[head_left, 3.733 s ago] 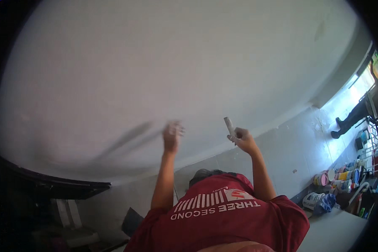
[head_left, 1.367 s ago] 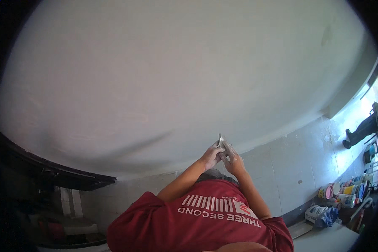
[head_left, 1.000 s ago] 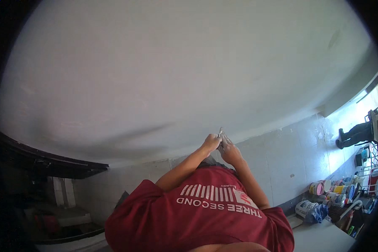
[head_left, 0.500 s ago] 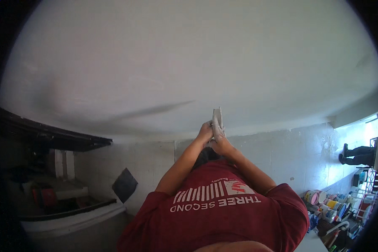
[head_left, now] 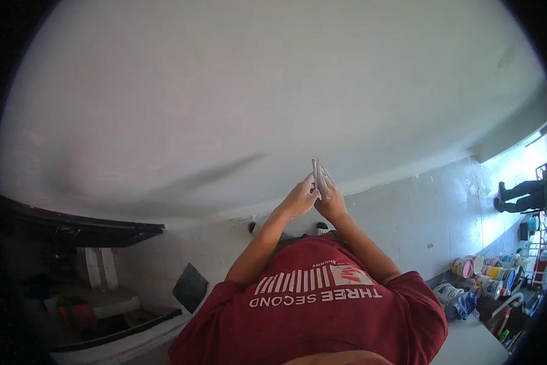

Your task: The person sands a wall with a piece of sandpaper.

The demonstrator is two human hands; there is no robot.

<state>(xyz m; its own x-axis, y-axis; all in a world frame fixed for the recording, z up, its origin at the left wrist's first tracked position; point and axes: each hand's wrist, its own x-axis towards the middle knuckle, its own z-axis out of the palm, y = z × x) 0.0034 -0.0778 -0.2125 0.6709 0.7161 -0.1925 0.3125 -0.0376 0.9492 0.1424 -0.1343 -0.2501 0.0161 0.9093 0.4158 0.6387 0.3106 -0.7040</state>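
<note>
In front of my chest, just short of the large pale wall, my two hands are close together. My left hand is closed at the edge of a thin, flat, whitish piece, fingers bent. Against its other side lies my right hand, its white-dusted fingers pressed along it. The piece stands nearly edge-on, so whether it is a blade, a pad or folded sheet cannot be told. My fingers hide its lower part.
Grey floor tiles lie below the wall. Several paint cans and a crumpled blue bag stand at the right, near another person's dark-trousered legs. A dark square sheet and a dark ledge are at the left.
Both hands have come slightly lower and turned, and more of the right hand's back and fingers shows. The view has shifted a little, bringing my feet into sight beyond the shirt.
</note>
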